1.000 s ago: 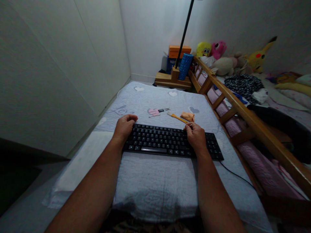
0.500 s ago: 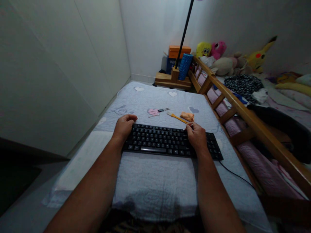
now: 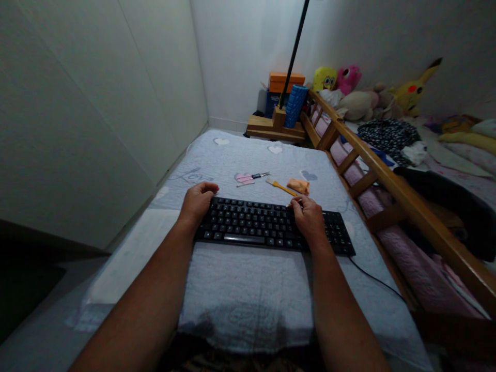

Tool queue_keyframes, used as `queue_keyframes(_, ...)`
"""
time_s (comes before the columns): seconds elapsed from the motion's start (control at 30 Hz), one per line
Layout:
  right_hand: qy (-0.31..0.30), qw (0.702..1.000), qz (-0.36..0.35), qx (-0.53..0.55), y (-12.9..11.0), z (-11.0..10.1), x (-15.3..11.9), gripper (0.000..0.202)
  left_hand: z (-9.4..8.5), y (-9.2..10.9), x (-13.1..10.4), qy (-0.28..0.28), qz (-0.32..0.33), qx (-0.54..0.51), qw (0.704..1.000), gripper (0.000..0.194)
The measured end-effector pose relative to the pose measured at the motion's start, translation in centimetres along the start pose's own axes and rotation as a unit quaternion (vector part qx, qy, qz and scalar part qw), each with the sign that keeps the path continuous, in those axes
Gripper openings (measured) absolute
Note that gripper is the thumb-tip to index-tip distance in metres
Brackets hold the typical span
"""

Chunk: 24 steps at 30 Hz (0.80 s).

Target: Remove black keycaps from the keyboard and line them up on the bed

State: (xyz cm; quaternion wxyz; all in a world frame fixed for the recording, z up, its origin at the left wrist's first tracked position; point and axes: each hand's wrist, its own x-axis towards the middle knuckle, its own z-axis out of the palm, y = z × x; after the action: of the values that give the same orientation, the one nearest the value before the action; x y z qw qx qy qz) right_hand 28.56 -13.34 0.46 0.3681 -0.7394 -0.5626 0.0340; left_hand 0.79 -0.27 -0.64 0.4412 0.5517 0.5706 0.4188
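Hands set well apart. Left hand (image 3: 197, 204) curled against near end of black keyboard (image 3: 248, 222), grip unclear; keyboard stretched between hands and under right hand (image 3: 309, 214), where thin stick (image 3: 290, 206), mostly hidden, is pinched. Just beyond right hand: yellow brush (image 3: 285, 188), orange cloth (image 3: 298, 186).

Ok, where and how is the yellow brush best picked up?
Likely the yellow brush is best pinched across mid-handle, from above: it lies flat and slim, pale tip away to the left, the orange cloth close on its right and the right hand at its near end.
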Motion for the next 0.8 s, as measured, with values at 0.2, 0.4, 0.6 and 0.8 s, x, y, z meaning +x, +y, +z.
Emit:
queue_keyframes(0.2, 0.003, 1.0, 0.011, -0.013, 0.2, -0.4, 0.1, 0.022, 0.0, -0.1, 0.1, 0.001, -0.001, -0.004, 1.0, 0.028)
queue_keyframes(0.4, 0.012, 0.999, 0.031, -0.024, 0.4, -1.0, 0.1, 0.023, 0.0, -0.5, 0.4, -0.002, 0.002, -0.003, 1.0, 0.029)
queue_keyframes(0.6, 0.005, 0.999, 0.028, -0.021, 0.4, -1.2, 0.2, 0.023, -0.1, -0.6, 0.5, 0.0, 0.009, 0.008, 1.0, 0.029)
queue_keyframes(0.8, -0.002, 0.999, 0.036, -0.026, 0.4, -1.3, 0.2, 0.022, -0.1, -0.7, 0.5, 0.002, 0.007, 0.012, 1.0, 0.029)
